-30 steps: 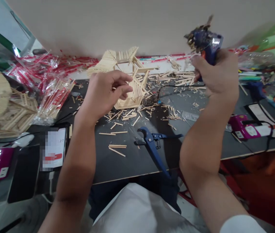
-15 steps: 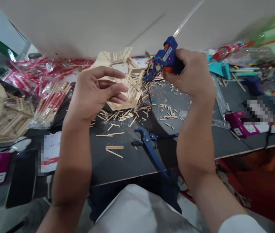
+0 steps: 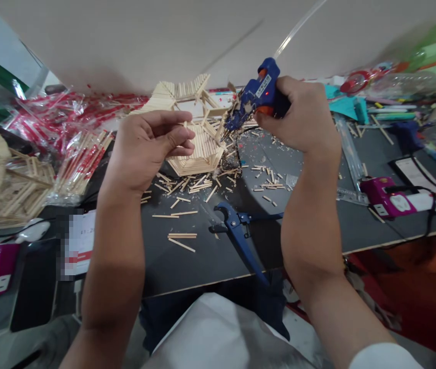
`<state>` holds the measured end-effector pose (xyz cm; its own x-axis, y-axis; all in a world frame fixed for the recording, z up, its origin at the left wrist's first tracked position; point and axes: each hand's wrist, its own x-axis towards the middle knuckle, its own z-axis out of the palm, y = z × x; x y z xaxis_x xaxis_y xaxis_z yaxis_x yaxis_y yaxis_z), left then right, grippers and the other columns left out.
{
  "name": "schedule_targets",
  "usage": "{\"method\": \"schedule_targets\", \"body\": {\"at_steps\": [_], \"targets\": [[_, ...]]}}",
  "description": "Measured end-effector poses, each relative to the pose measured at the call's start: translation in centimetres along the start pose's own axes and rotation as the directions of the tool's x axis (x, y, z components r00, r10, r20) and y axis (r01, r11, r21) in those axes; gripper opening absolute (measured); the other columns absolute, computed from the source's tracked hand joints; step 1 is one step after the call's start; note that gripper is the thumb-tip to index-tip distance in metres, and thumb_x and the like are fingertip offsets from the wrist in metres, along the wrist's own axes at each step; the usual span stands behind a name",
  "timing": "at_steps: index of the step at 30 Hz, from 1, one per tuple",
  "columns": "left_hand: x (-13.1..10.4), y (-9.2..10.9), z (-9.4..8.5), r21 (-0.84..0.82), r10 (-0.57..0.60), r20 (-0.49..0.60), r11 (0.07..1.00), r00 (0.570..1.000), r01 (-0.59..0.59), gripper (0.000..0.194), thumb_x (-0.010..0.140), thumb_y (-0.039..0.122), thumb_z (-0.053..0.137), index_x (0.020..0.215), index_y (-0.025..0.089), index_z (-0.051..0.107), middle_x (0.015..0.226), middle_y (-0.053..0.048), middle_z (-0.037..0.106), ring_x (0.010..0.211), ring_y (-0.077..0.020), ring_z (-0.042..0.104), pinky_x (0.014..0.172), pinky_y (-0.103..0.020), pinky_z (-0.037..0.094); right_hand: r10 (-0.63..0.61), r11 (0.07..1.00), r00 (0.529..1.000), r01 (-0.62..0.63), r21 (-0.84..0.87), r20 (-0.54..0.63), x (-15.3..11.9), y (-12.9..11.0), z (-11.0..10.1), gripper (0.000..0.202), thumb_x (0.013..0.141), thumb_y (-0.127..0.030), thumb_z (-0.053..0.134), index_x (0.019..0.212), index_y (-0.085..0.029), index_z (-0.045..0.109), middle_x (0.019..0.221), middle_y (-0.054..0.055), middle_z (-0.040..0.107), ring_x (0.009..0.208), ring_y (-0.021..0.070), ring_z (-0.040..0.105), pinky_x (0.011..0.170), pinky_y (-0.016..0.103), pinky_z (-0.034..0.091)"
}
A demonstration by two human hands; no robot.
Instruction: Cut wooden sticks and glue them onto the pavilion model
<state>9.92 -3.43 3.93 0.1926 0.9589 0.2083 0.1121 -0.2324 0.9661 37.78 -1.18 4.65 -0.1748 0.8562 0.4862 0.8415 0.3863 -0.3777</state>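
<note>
My right hand [image 3: 306,113] is closed round a blue glue gun [image 3: 264,87], whose dirty nozzle points down and left at the edge of a structure of thin wooden sticks [image 3: 202,146]. A clear glue stick [image 3: 298,28] rises from the back of the gun. Over the left side of the structure is my left hand [image 3: 152,143], its thumb and fingers pinched on a small wooden stick [image 3: 185,124]. Most of that stick is hidden by the fingers. The structure rests on the dark table [image 3: 202,266].
A blue cutter [image 3: 241,241] lies near the front edge, with loose stick pieces [image 3: 267,179] behind it. Plastic-wrapped sticks [image 3: 83,159] and another stick structure [image 3: 21,189] are at left. Phones and magenta power adapters [image 3: 387,197] lie at both sides.
The fingers of my left hand have closed, and a small stick now shows between them. The glue gun in my right hand has shifted slightly left and down.
</note>
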Motion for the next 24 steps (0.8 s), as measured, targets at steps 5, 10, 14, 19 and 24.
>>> {"method": "schedule_targets", "body": {"at_steps": [5, 10, 14, 19, 24], "targets": [[-0.4, 0.9, 0.4, 0.014, 0.007, 0.007, 1.000, 1.000, -0.007, 0.022, 0.077, 0.018, 0.081, 0.099, 0.017, 0.076, 0.075, -0.001, 0.073, 0.064, -0.0137, 0.070, 0.064, -0.031, 0.065, -0.028, 0.999, 1.000, 0.028, 0.016, -0.005, 0.0, 0.3, 0.2, 0.021, 0.072, -0.030, 0.067, 0.075, -0.028, 0.046, 0.068, -0.001, 0.056, 0.061, 0.0185, 0.048, 0.062, 0.034, 0.037], [-0.6, 1.2, 0.6, 0.108, 0.023, 0.041, 0.994, 0.999, -0.028, 0.026, 0.079, 0.017, 0.080, 0.104, 0.017, 0.072, 0.071, 0.000, 0.071, 0.066, -0.0164, 0.072, 0.066, -0.033, 0.064, -0.024, 1.000, 0.999, 0.024, 0.003, 0.039, 0.0, 0.4, 0.1, 0.017, 0.075, -0.031, 0.067, 0.079, -0.029, 0.051, 0.073, 0.000, 0.061, 0.065, 0.0189, 0.052, 0.064, 0.035, 0.039], [-0.7, 1.2, 0.6, 0.174, 0.021, 0.034, 0.984, 0.999, -0.027, 0.023, 0.081, 0.019, 0.078, 0.103, 0.017, 0.071, 0.074, -0.001, 0.072, 0.068, -0.0178, 0.073, 0.068, -0.035, 0.064, -0.032, 0.999, 0.997, 0.031, 0.016, 0.068, 0.0, 0.2, 0.0, 0.017, 0.075, -0.031, 0.067, 0.079, -0.029, 0.050, 0.071, 0.000, 0.059, 0.063, 0.0184, 0.048, 0.062, 0.034, 0.039], [-0.8, 0.7, 0.5, 0.297, 0.087, 0.070, 0.949, 0.994, -0.104, 0.021, 0.085, 0.024, 0.074, 0.105, 0.017, 0.074, 0.075, -0.002, 0.073, 0.066, -0.0167, 0.072, 0.063, -0.030, 0.060, -0.004, 1.000, 0.997, 0.003, 0.010, 0.080, 0.0, 0.3, 0.0, 0.019, 0.073, -0.029, 0.069, 0.076, -0.029, 0.050, 0.070, 0.000, 0.058, 0.064, 0.0194, 0.050, 0.061, 0.035, 0.039], [-0.7, 0.4, 0.4, 0.516, 0.199, 0.112, 0.826, 0.974, -0.228, 0.022, 0.088, 0.029, 0.072, 0.107, 0.019, 0.075, 0.073, -0.001, 0.073, 0.065, -0.0148, 0.069, 0.075, -0.031, 0.058, 0.009, 1.000, 0.992, -0.007, -0.019, 0.124, 0.1, 0.4, -0.1, 0.015, 0.075, -0.030, 0.067, 0.075, -0.030, 0.052, 0.071, 0.000, 0.060, 0.067, 0.0217, 0.053, 0.064, 0.036, 0.041]]}}
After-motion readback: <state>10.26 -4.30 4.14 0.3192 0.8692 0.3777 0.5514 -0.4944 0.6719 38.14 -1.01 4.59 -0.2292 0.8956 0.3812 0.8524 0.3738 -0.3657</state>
